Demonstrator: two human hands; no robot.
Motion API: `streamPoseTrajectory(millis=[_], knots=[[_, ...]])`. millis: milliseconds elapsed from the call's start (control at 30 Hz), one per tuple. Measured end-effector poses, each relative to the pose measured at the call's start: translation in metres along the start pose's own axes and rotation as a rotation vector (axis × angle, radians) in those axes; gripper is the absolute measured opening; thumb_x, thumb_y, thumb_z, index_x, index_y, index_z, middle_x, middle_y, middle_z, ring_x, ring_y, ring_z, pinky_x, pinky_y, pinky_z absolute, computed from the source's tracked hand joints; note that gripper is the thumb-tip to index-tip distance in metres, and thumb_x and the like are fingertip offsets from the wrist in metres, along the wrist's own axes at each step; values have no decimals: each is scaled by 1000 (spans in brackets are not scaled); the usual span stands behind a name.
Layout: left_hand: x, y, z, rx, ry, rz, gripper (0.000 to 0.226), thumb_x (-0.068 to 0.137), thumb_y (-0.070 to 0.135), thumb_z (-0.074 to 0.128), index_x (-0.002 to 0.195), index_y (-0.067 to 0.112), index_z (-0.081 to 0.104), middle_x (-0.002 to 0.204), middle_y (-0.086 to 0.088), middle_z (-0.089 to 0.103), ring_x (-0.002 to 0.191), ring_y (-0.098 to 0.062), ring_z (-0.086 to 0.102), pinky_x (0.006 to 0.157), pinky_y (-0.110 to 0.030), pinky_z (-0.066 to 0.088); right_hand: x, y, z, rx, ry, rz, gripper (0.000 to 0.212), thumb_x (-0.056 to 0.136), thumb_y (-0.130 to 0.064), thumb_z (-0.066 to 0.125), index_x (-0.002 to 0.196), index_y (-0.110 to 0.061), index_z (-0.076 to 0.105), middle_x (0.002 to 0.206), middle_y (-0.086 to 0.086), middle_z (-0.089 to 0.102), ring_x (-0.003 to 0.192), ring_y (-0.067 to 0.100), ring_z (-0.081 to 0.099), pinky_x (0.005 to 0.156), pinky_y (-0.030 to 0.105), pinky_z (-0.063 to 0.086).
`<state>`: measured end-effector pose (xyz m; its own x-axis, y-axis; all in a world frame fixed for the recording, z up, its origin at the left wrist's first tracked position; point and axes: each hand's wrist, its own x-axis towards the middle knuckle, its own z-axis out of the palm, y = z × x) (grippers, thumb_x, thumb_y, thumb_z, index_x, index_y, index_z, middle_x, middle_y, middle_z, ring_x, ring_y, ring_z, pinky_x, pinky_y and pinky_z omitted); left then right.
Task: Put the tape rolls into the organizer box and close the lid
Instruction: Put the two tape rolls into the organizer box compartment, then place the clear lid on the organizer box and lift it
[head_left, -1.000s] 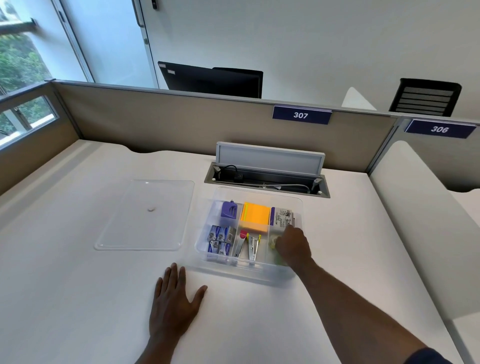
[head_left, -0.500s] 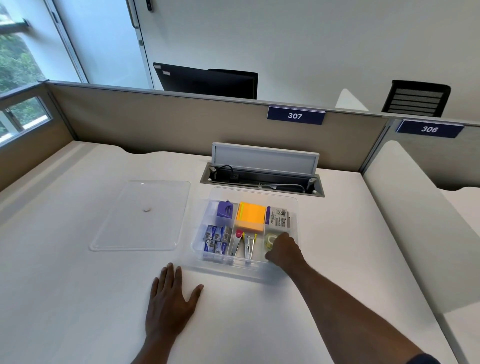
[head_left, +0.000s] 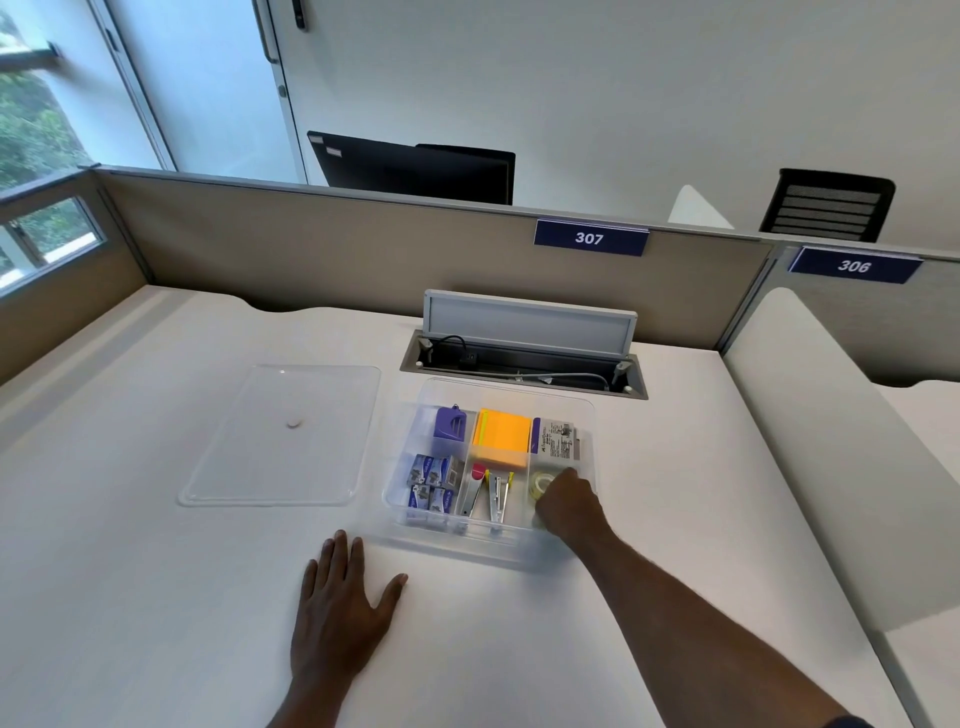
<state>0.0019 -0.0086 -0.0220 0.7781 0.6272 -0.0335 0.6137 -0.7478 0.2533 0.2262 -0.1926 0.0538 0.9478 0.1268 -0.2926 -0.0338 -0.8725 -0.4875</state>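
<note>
A clear organizer box stands open on the white desk, split into compartments. In its near right compartment lies a clear tape roll, partly covered by my right hand, whose fingers curl down into that compartment and touch the roll. I cannot see whether more rolls lie under the hand. The clear flat lid rests on the desk to the left of the box. My left hand lies flat on the desk in front of the box, fingers spread, holding nothing.
The box also holds a purple sharpener, orange sticky notes, blue staple boxes, staplers and a labelled packet. Behind it an open cable tray is sunk into the desk. A white divider stands to the right.
My right hand has drawn back from the far part of the right compartment toward its near end, uncovering the tape roll. The left hand has stayed flat.
</note>
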Motion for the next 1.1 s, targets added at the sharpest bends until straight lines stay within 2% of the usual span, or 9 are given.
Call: streamPoseTrajectory(millis=[100,233,433,567,667,767,867,1000,1100], knots=[[1,0,0,-5,-4,1,100,77,79,8,141,9,38,154,-13,31,144,-26,25,118,-41,22,-2,-3,-5,23,97,-4,28,88,-16,52,111,-1,54,115,19,64,104,37,64,85,38,54],[1,-1,1,-13,4,4,100,76,79,7,142,10,37,154,-13,31,144,-25,24,118,-41,20,-5,-15,-24,155,375,-28,21,84,-12,54,102,-1,58,102,23,68,93,42,67,72,39,57],[0,-3,2,-18,16,20,101,75,80,5,145,12,32,157,-10,24,146,-22,18,120,-38,14,3,-29,-43,311,468,-47,25,85,-4,52,106,1,63,103,26,70,94,42,66,73,37,56],[-1,-2,-4,-36,-10,30,106,72,81,-1,146,12,29,158,-10,22,147,-23,15,119,-37,10,-3,-49,-30,336,447,-164,22,86,0,49,99,1,66,96,25,71,91,41,65,67,30,47],[2,0,-14,-116,2,2,104,74,81,1,138,12,44,152,-11,36,142,-25,30,117,-38,21,-11,-77,-15,343,425,-265,22,84,3,47,94,1,67,90,23,72,87,39,65,68,30,46],[17,-5,-27,-193,47,-44,75,82,68,25,116,15,64,129,-6,62,120,-24,55,102,-37,41,-19,-109,1,216,341,-367,20,87,-5,46,90,-1,65,87,20,71,84,38,64,68,35,49],[37,-20,-44,-256,71,-62,36,89,47,51,104,20,69,109,2,71,104,-21,63,89,-34,47,-27,-141,23,18,230,-454,21,90,-12,44,94,0,61,93,22,67,90,38,63,70,37,48],[67,-49,-63,-273,171,-82,16,85,28,63,91,16,72,95,-2,74,93,-27,65,79,-36,52,-36,-178,52,-74,102,-537,26,93,-15,44,97,4,62,101,26,66,97,36,63,77,38,49],[93,-78,-74,-276,264,-87,13,80,16,68,91,8,72,98,-11,73,95,-34,63,81,-40,53,-46,-201,76,-115,21,-540,27,93,-19,43,100,1,59,106,25,64,103,36,60,82,39,48]])
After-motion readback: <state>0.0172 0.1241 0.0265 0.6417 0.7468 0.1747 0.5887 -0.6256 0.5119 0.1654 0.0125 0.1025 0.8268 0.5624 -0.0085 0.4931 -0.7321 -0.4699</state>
